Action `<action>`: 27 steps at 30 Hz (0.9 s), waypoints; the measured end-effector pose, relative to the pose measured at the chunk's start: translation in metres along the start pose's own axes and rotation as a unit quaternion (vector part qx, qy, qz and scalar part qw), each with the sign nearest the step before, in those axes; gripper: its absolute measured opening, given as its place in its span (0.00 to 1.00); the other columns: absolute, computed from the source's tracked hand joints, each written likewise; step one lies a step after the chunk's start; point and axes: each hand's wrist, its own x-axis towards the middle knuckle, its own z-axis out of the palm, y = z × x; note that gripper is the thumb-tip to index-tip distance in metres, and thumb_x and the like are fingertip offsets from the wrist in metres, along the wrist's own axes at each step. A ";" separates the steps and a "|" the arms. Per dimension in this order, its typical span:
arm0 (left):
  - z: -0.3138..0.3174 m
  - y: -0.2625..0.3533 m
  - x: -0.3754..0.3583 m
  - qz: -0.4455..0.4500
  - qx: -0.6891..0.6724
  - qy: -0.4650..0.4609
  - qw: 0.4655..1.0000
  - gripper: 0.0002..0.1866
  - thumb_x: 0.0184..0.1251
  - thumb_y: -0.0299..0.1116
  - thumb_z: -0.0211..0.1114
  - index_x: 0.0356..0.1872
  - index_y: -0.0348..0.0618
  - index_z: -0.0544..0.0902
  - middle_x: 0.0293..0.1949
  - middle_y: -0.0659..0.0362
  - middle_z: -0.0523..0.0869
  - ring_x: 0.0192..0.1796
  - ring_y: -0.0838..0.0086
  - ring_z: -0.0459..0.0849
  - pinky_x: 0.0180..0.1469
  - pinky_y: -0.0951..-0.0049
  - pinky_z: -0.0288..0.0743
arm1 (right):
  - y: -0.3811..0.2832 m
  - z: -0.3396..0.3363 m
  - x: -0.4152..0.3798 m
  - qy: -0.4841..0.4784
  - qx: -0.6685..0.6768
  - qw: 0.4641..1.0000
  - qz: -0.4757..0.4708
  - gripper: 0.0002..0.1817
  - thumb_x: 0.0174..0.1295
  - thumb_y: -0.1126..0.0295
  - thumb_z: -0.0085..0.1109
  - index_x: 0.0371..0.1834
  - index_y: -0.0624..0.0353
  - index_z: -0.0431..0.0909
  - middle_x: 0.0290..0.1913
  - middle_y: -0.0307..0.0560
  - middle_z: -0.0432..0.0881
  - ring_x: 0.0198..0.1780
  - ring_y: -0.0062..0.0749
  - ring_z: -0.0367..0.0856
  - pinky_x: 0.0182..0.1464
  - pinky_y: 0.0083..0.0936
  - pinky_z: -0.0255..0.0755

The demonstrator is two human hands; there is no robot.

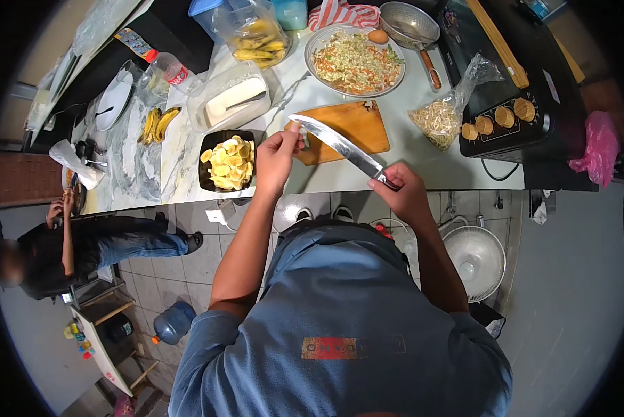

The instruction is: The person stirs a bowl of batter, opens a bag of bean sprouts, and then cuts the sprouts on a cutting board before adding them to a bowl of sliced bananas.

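Note:
My right hand is wrapped round the dark handle of a long kitchen knife. The blade slants up and left above a wooden cutting board. My left hand is closed at the blade's tip, with thumb and fingers pinched there; part of the grip is hidden. Left of that hand, a black square tray holds pale yellow slices, possibly banana. Behind it stands a clear plastic container with white contents and a dark-handled utensil.
A large plate of shredded vegetables with an egg, a pan and a bag of sprouts lie beyond the board. Bananas and a bottle are at left. Another person sits at the counter's left end.

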 end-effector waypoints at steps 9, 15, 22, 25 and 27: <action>0.002 -0.001 0.008 0.002 0.007 -0.010 1.000 0.15 0.70 0.39 0.64 0.30 0.36 0.85 0.28 0.61 0.85 0.30 0.83 0.76 0.38 0.81 0.69 | 0.010 0.017 0.000 0.001 0.020 1.000 -0.001 0.13 0.56 0.72 0.72 0.30 0.61 0.72 0.24 0.35 0.78 0.27 0.13 0.73 0.31 0.16 0.68; -0.008 -0.007 0.012 0.005 -0.024 0.013 1.000 0.13 0.70 0.39 0.63 0.37 0.40 0.87 0.30 0.64 0.87 0.34 0.84 0.79 0.38 0.81 0.67 | 0.002 0.008 0.002 0.045 0.002 0.997 0.055 0.13 0.55 0.71 0.72 0.30 0.60 0.73 0.24 0.34 0.77 0.27 0.12 0.71 0.31 0.15 0.67; -0.009 -0.012 0.013 0.016 -0.017 -0.010 1.000 0.11 0.68 0.35 0.66 0.43 0.37 0.85 0.35 0.62 0.87 0.35 0.82 0.79 0.41 0.79 0.69 | 0.003 0.007 0.000 0.041 -0.017 0.997 0.056 0.14 0.53 0.68 0.74 0.33 0.62 0.76 0.27 0.40 0.81 0.30 0.18 0.78 0.35 0.20 0.73; -0.008 -0.019 0.020 0.029 -0.024 0.017 0.999 0.15 0.67 0.35 0.67 0.48 0.36 0.82 0.36 0.63 0.85 0.36 0.82 0.78 0.41 0.80 0.71 | 0.006 0.008 0.000 0.038 -0.013 0.997 0.060 0.14 0.53 0.69 0.74 0.32 0.61 0.75 0.26 0.38 0.80 0.29 0.16 0.76 0.34 0.18 0.71; -0.009 -0.018 0.020 0.060 -0.034 0.029 0.997 0.17 0.66 0.35 0.67 0.51 0.36 0.81 0.37 0.64 0.83 0.35 0.83 0.77 0.41 0.81 0.71 | 0.008 0.007 0.000 0.038 -0.012 0.997 0.064 0.14 0.53 0.71 0.74 0.31 0.61 0.75 0.26 0.36 0.78 0.29 0.14 0.74 0.34 0.16 0.70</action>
